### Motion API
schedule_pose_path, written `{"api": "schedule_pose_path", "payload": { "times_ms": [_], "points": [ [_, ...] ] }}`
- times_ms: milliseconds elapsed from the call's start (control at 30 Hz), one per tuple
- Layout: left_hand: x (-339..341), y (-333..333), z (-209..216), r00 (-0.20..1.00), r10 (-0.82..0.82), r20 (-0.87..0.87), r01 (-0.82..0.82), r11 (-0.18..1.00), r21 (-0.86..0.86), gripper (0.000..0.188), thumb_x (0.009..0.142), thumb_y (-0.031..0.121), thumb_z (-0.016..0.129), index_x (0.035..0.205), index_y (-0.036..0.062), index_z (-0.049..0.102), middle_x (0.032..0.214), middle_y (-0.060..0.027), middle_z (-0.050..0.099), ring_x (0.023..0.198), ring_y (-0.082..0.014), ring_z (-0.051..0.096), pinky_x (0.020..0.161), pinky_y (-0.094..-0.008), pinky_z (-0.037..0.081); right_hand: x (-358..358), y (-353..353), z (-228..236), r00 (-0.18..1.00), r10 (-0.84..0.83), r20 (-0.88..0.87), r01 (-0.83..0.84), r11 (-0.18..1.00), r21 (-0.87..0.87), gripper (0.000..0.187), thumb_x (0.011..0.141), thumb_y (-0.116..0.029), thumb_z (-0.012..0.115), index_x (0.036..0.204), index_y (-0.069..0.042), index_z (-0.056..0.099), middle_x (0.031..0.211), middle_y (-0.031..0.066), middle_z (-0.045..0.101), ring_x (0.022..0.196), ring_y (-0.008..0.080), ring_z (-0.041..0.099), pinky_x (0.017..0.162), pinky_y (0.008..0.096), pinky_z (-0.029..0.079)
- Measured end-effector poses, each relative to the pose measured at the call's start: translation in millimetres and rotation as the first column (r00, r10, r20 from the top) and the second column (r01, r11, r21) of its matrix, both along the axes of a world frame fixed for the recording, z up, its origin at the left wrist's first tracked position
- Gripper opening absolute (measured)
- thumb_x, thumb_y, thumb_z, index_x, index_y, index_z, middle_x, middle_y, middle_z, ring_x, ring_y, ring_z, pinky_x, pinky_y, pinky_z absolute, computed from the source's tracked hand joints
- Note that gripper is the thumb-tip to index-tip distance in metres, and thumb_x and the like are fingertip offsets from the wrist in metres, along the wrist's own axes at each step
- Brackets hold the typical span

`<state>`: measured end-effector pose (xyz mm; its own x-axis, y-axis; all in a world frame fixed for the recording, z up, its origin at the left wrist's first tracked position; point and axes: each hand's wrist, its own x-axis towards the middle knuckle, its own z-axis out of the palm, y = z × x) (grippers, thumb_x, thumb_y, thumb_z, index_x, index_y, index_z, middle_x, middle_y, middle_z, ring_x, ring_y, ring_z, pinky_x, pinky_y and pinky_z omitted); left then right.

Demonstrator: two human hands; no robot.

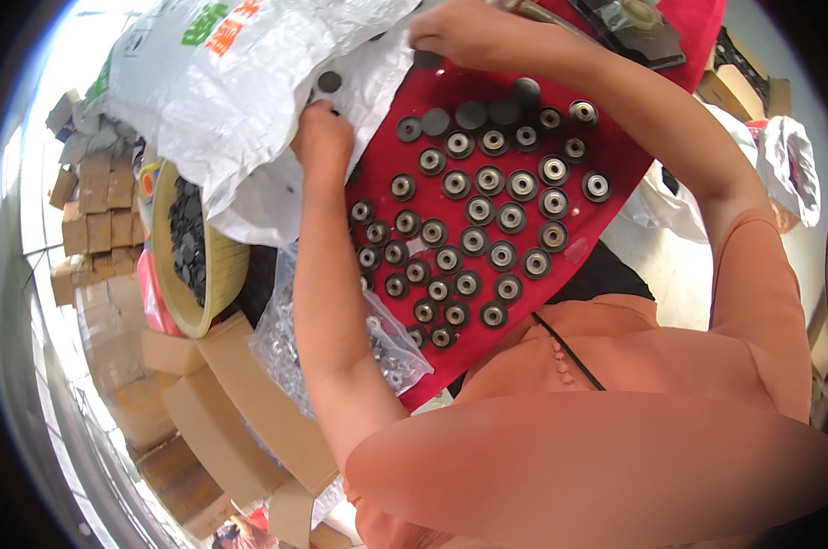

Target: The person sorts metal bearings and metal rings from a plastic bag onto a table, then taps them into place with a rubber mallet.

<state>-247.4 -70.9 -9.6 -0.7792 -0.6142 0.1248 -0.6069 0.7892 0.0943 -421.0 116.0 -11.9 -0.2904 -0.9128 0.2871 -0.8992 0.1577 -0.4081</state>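
Observation:
My left hand (324, 137) is at the mouth of a white woven bag (249, 119), its fingers curled and their tips partly hidden. Just above it, a round black disc (330, 81) lies against the bag's pale inner side. At the bag's right edge my right hand (455, 35) is closed; what sits in its fingers is hidden. Beneath that hand, plain dark discs (471, 115) lie on a red tabletop (707, 23). Between my arms spread many black wheels (488, 180) with shiny metal bearings in their centres, mostly in loose rows.
Left of the bag stands a yellow basket (215, 293) of black pieces. A clear plastic bag (281, 352) of small metal parts lies beside my left forearm. Open cardboard flaps (222, 421) and stacked boxes (112, 329) fill the left. A dark tray (638, 32) sits at the far right.

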Motion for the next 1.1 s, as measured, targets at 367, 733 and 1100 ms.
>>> {"api": "schedule_pose_path", "payload": {
  "times_ms": [367,733,1100],
  "points": [
    [7,22,-4,0.868,-0.421,-0.265,0.340,0.891,-0.301,0.025,0.077,0.010,0.071,0.101,0.0036,0.070,0.100,-0.0159,0.066,0.093,-0.0353,0.065,0.084,-0.0430,0.049,38,166,-3,0.988,-0.119,0.101,0.117,0.993,0.026,0.008,0.090,-0.004,0.059,0.094,0.001,0.063,0.093,0.0147,0.058,0.088,0.0329,0.059,0.077,0.0382,0.048],
    [-13,167,4,0.464,-0.687,-0.560,0.851,0.521,0.066,0.027,0.071,0.001,0.075,0.097,0.0004,0.068,0.094,-0.0119,0.064,0.090,-0.0315,0.063,0.078,-0.0379,0.052,58,177,-12,0.956,-0.289,-0.042,0.281,0.949,-0.140,0.011,0.087,-0.005,0.058,0.094,0.001,0.063,0.096,0.0156,0.060,0.092,0.0349,0.060,0.077,0.0404,0.049],
    [-26,190,1,0.452,-0.596,-0.664,0.844,0.526,0.103,0.037,0.066,0.002,0.080,0.102,0.0007,0.068,0.097,-0.0119,0.065,0.093,-0.0294,0.063,0.078,-0.0376,0.053,65,186,-12,0.975,-0.203,0.091,0.223,0.895,-0.386,0.018,0.086,-0.009,0.066,0.102,-0.002,0.069,0.093,0.0109,0.065,0.086,0.0282,0.063,0.073,0.0360,0.050]
  ]
}}
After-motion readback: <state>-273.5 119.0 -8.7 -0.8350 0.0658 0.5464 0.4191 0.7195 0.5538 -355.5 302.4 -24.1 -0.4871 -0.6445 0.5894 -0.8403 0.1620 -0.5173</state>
